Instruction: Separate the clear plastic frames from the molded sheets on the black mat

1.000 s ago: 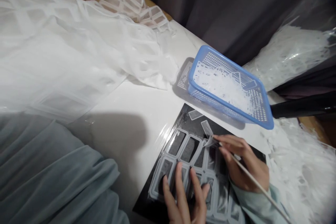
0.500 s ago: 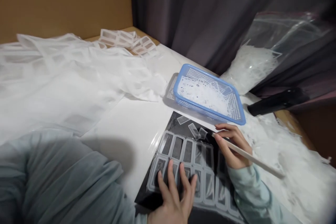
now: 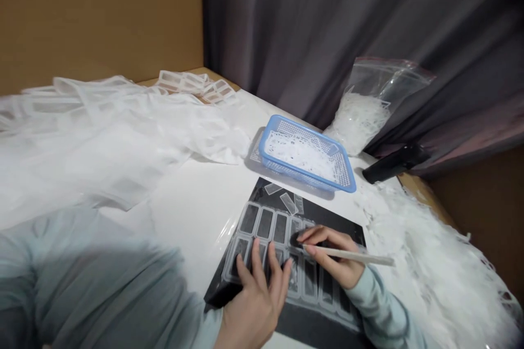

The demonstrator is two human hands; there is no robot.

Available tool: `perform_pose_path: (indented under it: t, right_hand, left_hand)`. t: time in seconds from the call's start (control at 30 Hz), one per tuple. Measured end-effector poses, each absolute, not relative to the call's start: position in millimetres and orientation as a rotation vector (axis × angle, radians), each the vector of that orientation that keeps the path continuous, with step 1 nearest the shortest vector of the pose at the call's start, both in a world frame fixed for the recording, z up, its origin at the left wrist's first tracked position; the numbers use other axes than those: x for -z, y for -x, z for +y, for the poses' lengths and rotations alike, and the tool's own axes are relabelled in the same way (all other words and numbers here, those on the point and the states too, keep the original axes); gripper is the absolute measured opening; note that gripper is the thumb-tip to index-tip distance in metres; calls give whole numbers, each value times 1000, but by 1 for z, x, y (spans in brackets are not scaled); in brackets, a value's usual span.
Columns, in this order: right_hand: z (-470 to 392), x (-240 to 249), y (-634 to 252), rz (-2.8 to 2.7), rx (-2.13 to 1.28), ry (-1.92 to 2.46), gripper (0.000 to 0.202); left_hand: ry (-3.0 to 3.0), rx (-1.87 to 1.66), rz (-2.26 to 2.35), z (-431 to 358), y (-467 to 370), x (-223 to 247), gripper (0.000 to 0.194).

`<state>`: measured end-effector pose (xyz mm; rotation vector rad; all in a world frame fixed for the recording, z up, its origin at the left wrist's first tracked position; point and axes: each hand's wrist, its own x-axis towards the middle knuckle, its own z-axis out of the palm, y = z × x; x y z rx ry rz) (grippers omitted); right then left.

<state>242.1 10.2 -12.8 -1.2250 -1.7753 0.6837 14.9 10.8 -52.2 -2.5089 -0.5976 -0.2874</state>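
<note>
A translucent sheet of rectangular frames lies on a black board. My left hand presses on the sheet's lower left, fingers spread. My right hand pinches a slim pale stick-like tool, with a dark tip, over the sheet's middle. What the tip touches is partly hidden by the fingers. At the board's far edge lie three loose clear rectangular pieces, one being a tilted piece beside the others.
Behind the board stands a blue basket of small white pieces. Farther right are a zip bag of similar pieces and a black cylinder. White scraps heap at right; more translucent sheets pile at left.
My right hand has moved with the tool from the loose pieces at the far edge to the middle of the sheet. One loose piece now lies at a different angle. The view has shifted.
</note>
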Motion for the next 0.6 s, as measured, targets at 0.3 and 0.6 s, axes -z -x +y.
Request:
perform_pose_path:
  t: [0.3,0.6]
  right_hand:
    - [4,23,-242,-1790,-681,1265,11]
    - [0,23,-242,-1817,-649,1316,13]
  left_hand:
    - [2490,165,-637,4,-19,48,69]
    - [2513,153,-563,5,-21,44,71]
